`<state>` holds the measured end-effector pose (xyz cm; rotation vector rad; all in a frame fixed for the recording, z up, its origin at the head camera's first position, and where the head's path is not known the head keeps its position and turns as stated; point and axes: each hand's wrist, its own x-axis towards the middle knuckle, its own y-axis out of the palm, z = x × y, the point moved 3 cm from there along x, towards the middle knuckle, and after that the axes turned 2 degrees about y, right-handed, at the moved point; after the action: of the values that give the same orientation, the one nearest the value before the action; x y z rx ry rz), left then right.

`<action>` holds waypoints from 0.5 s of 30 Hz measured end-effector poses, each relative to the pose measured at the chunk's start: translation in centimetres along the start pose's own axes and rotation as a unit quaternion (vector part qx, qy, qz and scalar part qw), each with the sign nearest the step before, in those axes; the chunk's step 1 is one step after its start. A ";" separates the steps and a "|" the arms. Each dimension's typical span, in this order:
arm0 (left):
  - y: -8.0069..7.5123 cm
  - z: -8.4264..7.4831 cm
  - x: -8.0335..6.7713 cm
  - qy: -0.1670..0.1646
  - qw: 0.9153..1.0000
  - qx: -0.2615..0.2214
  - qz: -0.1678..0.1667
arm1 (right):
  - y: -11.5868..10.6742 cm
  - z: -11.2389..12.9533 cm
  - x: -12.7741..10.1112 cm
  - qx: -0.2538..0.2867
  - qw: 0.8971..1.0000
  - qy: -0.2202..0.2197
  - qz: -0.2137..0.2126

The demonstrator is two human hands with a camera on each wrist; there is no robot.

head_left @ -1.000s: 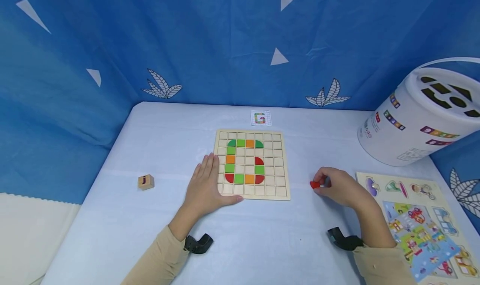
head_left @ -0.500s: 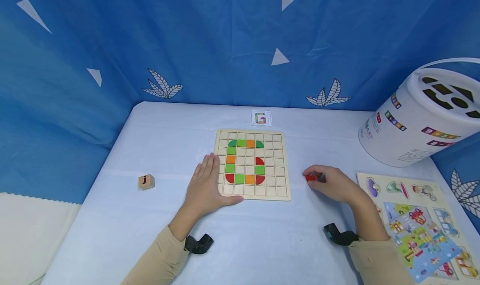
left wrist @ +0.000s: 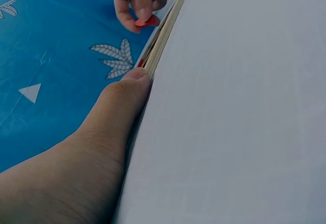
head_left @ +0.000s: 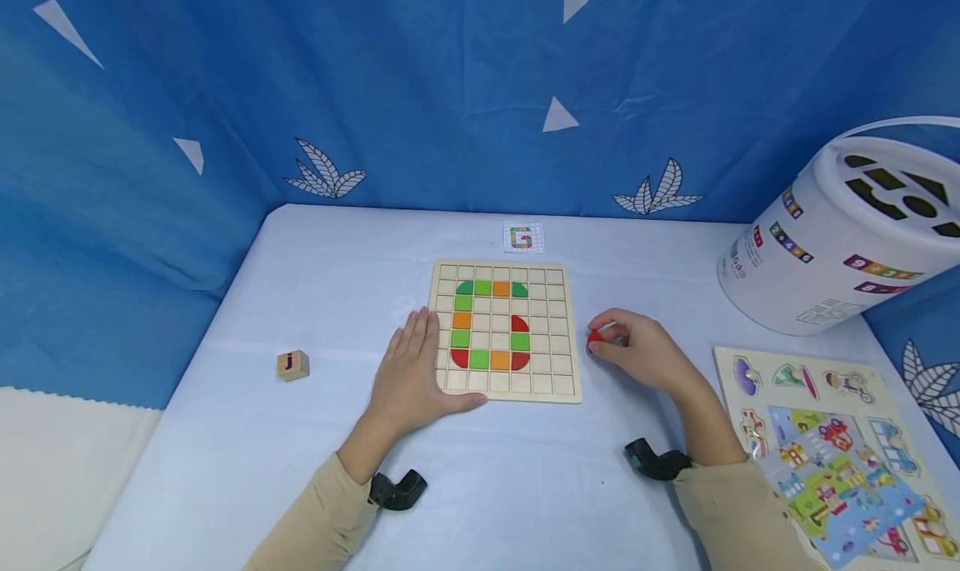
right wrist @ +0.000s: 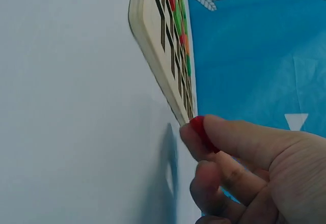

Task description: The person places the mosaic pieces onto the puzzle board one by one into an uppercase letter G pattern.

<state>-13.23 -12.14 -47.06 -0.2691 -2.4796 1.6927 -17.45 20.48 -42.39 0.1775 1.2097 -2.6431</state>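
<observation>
— Since a second ago the right hand (head_left: 637,350) has slid leftward along the counter (head_left: 300,271) with its red piece (head_left: 596,338), from well right of the grid board (head_left: 558,283) to just beside the board's right edge. Anything else shifted?

— No, the rest is as it was. Starting left of the board: a wooden letter cube (head_left: 292,363) sits well apart from it. Then the left hand (head_left: 411,373), its grip spread flat, fingers straight along the board's left edge and thumb pressed against the near edge.

— And on the board?

— Green, orange and red tiles form a G, matching the small pattern card (head_left: 522,237) just behind the board.

— The right grip?

— Pinching the red piece between thumb and fingertips, level with the board's middle rows. Well right of the board stand a white shape-sorter bucket (head_left: 825,246) and a picture peg puzzle (head_left: 832,446).
</observation>
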 end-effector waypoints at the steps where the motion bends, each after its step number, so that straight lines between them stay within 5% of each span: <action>1: 0.0 0.0 0.0 0.000 1.000 -0.001 0.000 | 0.2 0.2 0.2 0.001 1.000 -0.003 -0.003; 15: -0.1 -0.1 -0.1 0.000 1.000 -0.001 -0.001 | 2.6 3.5 2.4 0.053 0.998 -0.028 -0.009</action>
<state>-13.17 -12.09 -46.91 -0.2657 -2.4817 1.6887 -19.12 15.83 -42.54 0.1090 1.0582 -2.7108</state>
